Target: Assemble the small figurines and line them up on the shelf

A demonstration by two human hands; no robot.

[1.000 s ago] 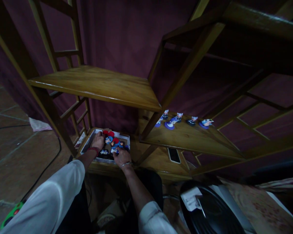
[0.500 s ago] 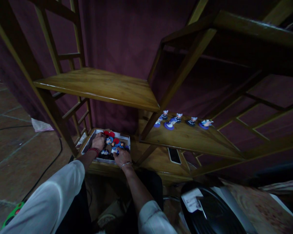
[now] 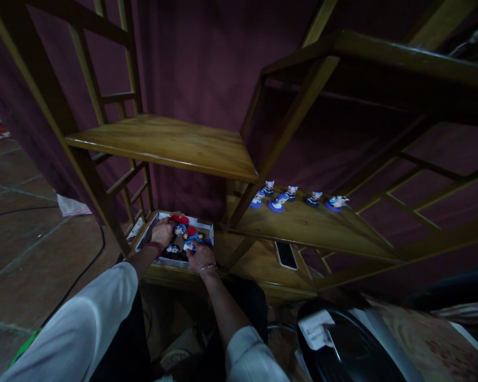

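Note:
A shallow white-edged box (image 3: 212, 229) on the bottom shelf holds several small figurines, some with round red bases (image 3: 183, 219). My left hand (image 3: 162, 233), with a red bead bracelet, reaches into its left side. Those fingers are bent together beside the figurines, and what they hold, if anything, is hidden. At the box's front right, my right hand (image 3: 200, 258), wearing a thin bracelet, has its fingers closed on a blue-and-white figurine (image 3: 189, 245). Another blue figurine (image 3: 179, 229) lies between the hands.
Several figurines (image 3: 279, 202) with purple or dark bases occupy the shelf to the right. Below them lies a phone (image 3: 286, 255). A wooden shelf board (image 3: 163, 143) juts out above the box. A black stool-like seat (image 3: 354, 345) with paper on it stands lower right.
The camera view has shifted slightly. Both hands stay in the box at nearly the same places, and the figurines there look almost unchanged.

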